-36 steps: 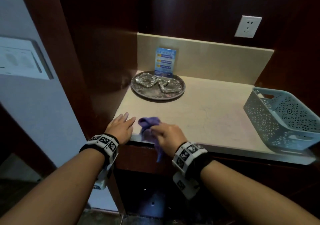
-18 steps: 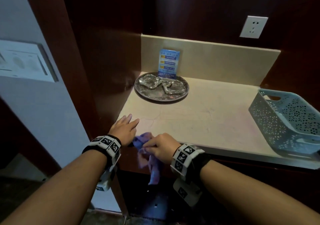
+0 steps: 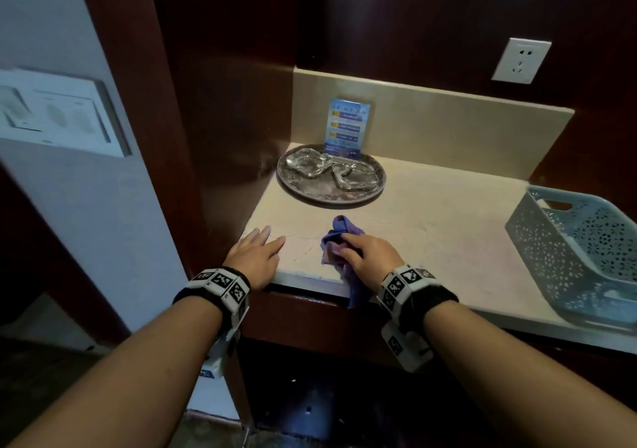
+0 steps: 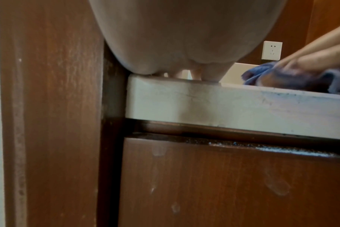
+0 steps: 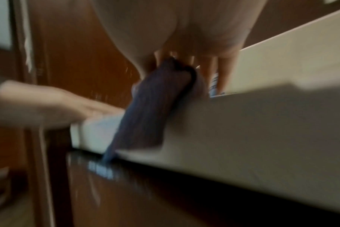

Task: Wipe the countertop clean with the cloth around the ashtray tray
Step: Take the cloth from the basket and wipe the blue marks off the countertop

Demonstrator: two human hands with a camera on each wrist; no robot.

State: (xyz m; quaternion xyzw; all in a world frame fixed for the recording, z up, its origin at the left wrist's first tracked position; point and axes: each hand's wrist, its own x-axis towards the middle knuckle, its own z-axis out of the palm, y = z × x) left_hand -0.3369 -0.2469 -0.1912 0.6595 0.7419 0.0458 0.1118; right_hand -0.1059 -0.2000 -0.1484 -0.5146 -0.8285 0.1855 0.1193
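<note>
The person's right hand (image 3: 370, 258) was bunched around a crumpled purple cloth (image 3: 339, 237) near the front edge of the beige stone countertop (image 3: 448, 227), one tail of it hanging over that edge. The left hand (image 3: 255, 254) lay flat, fingers straight, at the front left corner – bracing, by the look of it. The round metal tray (image 3: 303, 192) with two glass ashtrays (image 3: 310, 163) sat at the back left corner, well apart from the cloth. To do this pass well, she'd probably want to spread the cloth flatter and curve the strokes around the tray's rim – without nudging it.
</note>
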